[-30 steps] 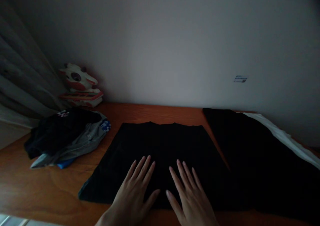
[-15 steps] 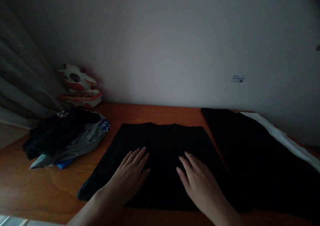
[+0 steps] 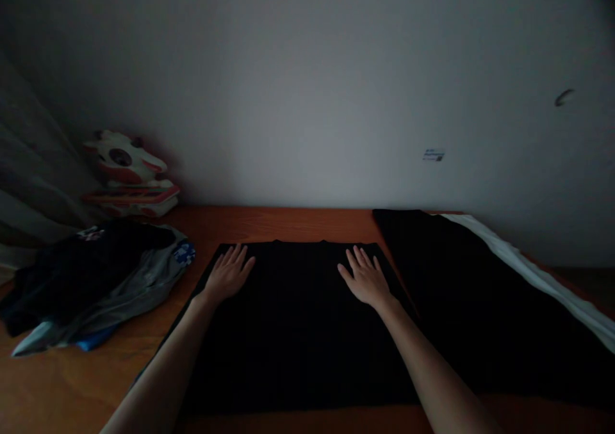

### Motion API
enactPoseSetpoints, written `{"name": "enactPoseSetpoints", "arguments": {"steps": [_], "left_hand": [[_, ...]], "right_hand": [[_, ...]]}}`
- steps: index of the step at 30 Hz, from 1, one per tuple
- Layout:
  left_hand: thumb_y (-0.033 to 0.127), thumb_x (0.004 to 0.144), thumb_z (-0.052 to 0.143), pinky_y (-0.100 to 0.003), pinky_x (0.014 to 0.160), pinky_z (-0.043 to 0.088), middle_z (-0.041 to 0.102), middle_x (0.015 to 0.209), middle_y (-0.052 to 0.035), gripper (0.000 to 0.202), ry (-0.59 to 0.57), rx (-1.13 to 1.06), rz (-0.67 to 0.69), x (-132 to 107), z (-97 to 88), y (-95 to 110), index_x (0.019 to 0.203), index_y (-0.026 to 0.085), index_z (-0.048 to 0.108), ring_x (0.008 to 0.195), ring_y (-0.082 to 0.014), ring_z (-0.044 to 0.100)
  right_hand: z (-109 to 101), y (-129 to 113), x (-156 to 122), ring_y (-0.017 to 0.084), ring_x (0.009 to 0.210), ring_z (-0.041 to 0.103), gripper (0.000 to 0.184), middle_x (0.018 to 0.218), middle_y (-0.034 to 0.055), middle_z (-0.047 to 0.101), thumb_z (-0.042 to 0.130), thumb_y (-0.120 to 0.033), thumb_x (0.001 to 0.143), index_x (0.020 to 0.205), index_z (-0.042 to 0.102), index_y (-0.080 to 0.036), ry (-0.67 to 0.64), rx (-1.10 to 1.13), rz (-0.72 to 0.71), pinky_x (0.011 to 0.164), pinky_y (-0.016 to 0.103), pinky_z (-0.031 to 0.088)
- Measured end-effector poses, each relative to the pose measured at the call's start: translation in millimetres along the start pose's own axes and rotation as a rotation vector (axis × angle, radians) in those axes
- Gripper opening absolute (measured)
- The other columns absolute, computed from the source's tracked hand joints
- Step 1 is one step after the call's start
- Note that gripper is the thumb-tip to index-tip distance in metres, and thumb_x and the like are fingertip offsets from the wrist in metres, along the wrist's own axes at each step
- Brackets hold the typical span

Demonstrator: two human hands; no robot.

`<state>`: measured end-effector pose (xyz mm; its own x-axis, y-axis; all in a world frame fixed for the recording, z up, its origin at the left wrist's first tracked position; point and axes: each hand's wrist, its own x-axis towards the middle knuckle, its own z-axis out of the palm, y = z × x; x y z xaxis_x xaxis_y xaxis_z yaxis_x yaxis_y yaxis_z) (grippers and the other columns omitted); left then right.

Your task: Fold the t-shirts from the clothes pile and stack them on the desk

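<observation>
A black piece of clothing (image 3: 298,331) lies spread flat on the wooden table in front of me; its exact kind is too dark to make out. My left hand (image 3: 229,273) rests palm down near its far left corner, fingers spread. Close to the far right corner, my right hand (image 3: 366,276) lies flat on the same cloth, also with fingers apart. Neither hand grips anything. Both forearms cover parts of the cloth's side edges.
Another black garment (image 3: 461,293) with a white one (image 3: 509,258) showing along its edge lies at the right. Left is a crumpled clothes pile (image 3: 106,267) beneath a cow-shaped toy (image 3: 127,175). The wooden table (image 3: 273,221) meets a wall (image 3: 298,101) carrying a small label (image 3: 434,155).
Both hands have slid forward over the black cloth and farther apart, from its middle to near its far corners. The cloth lies smoother. The view has shifted a little to the right.
</observation>
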<state>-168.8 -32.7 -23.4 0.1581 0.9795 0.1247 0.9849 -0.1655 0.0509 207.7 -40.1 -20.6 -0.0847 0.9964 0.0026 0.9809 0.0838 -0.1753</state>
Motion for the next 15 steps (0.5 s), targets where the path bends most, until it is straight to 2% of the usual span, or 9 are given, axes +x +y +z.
{"name": "enactPoseSetpoints", "arguments": {"steps": [3,6,8,11,15], "left_hand": [[0.039,0.098,0.030,-0.053,0.118,0.031,0.047,0.156,-0.0184,0.058,0.035,-0.035,-0.087,2,-1.3,-17,0.143,0.011,0.053,0.148,-0.0322,0.039],[0.051,0.096,0.030,-0.051,0.112,0.040,0.057,0.144,-0.0241,0.068,0.107,-0.027,-0.188,4,-9.2,-13,0.136,0.004,0.058,0.136,-0.0371,0.052],[0.060,0.093,0.031,-0.054,0.104,0.046,0.061,0.135,-0.0257,0.074,0.136,-0.005,-0.260,4,-15.2,-8,0.129,0.004,0.064,0.125,-0.0420,0.057],[0.064,0.090,0.034,-0.053,0.100,0.048,0.064,0.128,-0.0246,0.073,0.137,-0.022,-0.266,3,-19.7,-6,0.121,0.008,0.070,0.120,-0.0423,0.060],[0.057,0.092,0.034,-0.044,0.095,0.052,0.069,0.123,-0.0196,0.061,0.110,-0.133,-0.249,3,-21.2,-9,0.114,0.013,0.071,0.110,-0.0351,0.067]], "right_hand": [[-4,17,2,0.027,0.153,0.026,0.065,0.165,0.0194,0.029,0.030,-0.048,0.105,0.155,0.037,-0.008,0.078,0.009,0.104,0.123,0.046,0.017],[-6,20,1,0.030,0.146,0.037,0.059,0.157,0.0218,0.042,0.038,-0.044,0.102,0.146,0.050,-0.006,0.213,0.042,0.182,0.118,0.044,0.026],[-8,18,-1,0.034,0.139,0.044,0.058,0.150,0.0227,0.049,0.042,-0.046,0.100,0.140,0.056,-0.007,0.265,0.061,0.238,0.113,0.048,0.031],[-14,15,-6,0.036,0.130,0.049,0.055,0.143,0.0219,0.054,0.044,-0.048,0.100,0.136,0.060,-0.010,0.259,0.083,0.276,0.106,0.050,0.037],[-25,11,-11,0.032,0.126,0.054,0.045,0.135,0.0204,0.059,0.040,-0.039,0.103,0.131,0.062,-0.012,0.226,0.121,0.257,0.102,0.041,0.040]]}}
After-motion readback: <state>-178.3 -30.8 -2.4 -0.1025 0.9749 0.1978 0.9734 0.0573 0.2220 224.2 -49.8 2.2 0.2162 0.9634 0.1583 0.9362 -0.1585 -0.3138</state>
